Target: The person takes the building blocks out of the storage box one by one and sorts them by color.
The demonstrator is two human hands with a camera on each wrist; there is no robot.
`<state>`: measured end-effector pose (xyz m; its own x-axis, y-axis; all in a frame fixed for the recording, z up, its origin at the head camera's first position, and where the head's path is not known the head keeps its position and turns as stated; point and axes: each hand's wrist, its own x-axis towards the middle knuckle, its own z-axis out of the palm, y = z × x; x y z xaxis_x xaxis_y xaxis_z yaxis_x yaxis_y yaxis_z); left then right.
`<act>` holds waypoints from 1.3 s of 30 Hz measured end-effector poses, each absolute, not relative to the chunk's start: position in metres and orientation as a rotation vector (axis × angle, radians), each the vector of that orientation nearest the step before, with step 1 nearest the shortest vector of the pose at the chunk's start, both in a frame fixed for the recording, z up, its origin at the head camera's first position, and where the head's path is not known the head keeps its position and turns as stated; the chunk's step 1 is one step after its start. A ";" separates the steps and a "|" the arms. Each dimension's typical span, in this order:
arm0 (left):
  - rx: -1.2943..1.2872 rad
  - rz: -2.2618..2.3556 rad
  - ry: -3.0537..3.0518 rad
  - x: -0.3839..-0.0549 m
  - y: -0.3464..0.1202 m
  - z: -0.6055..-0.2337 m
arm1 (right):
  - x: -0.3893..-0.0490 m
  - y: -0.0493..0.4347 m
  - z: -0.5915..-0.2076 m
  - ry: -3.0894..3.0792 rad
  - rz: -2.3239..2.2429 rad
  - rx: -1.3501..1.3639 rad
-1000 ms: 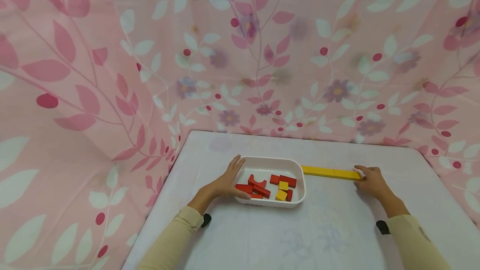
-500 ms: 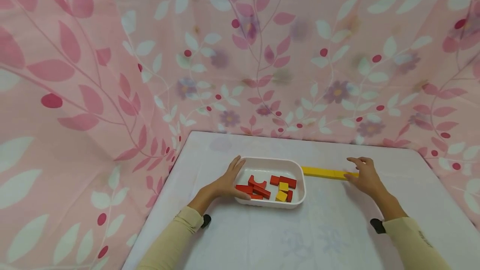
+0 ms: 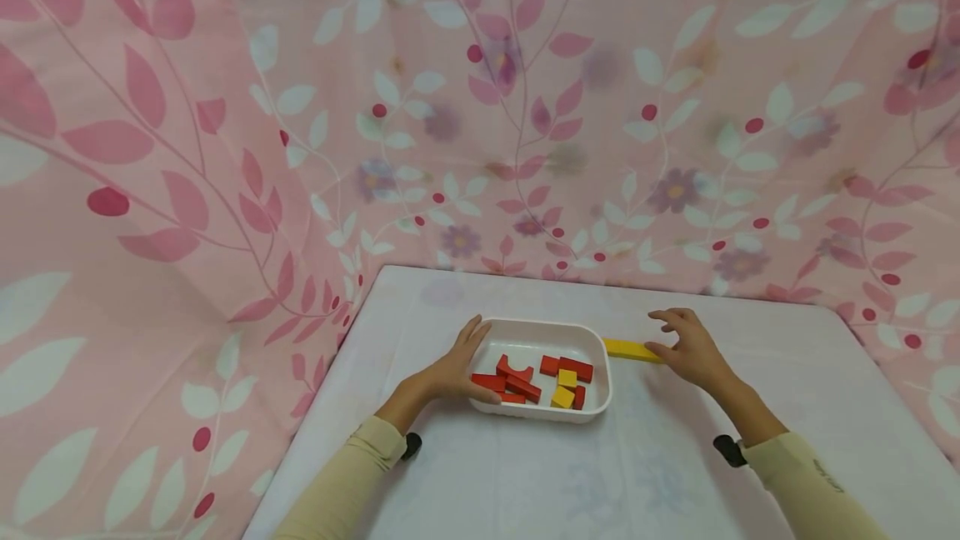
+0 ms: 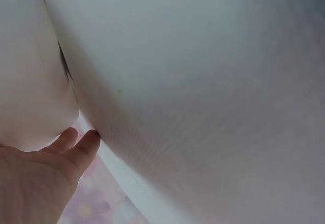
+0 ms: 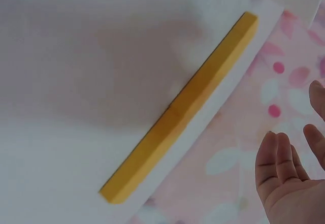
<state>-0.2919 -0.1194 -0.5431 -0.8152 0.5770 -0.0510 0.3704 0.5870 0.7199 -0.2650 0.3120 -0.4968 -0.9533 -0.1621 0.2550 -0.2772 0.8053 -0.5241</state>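
Observation:
In the head view my left hand (image 3: 453, 365) rests spread along the left end of a white tray (image 3: 538, 415), thumb over the front corner and fingers at the back corner. Several red blocks (image 3: 576, 369) and two yellow cubes (image 3: 567, 378) lie inside. My right hand (image 3: 693, 348) is over the yellow strip (image 3: 626, 349) right of the tray, hiding its right part, with thumb and fingers apart. From the right wrist the yellow strip (image 5: 177, 109) shows as two long blocks laid end to end, with the right hand's fingers (image 5: 266, 165) off to one side.
A white cloth covers the table (image 3: 570, 473). Behind and to the left hangs a pink floral curtain (image 3: 420, 148), meeting the table's back edge. Dark wrist camera pieces (image 3: 729, 450) stick out by both sleeves.
My right hand has moved left from the strip's right end to above its middle, its thumb and fingers spread wider. The left hand and the tray have stayed in place.

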 end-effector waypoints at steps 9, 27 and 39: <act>0.776 1.046 2.546 -0.293 -0.119 -0.539 | -0.264 0.270 -0.476 -2.762 0.913 0.477; 0.763 1.055 2.523 -0.278 -0.116 -0.554 | -0.234 0.217 -0.504 -2.824 1.101 0.634; 0.765 1.070 2.541 -0.286 -0.120 -0.542 | -0.245 0.200 -0.508 -2.848 1.130 0.803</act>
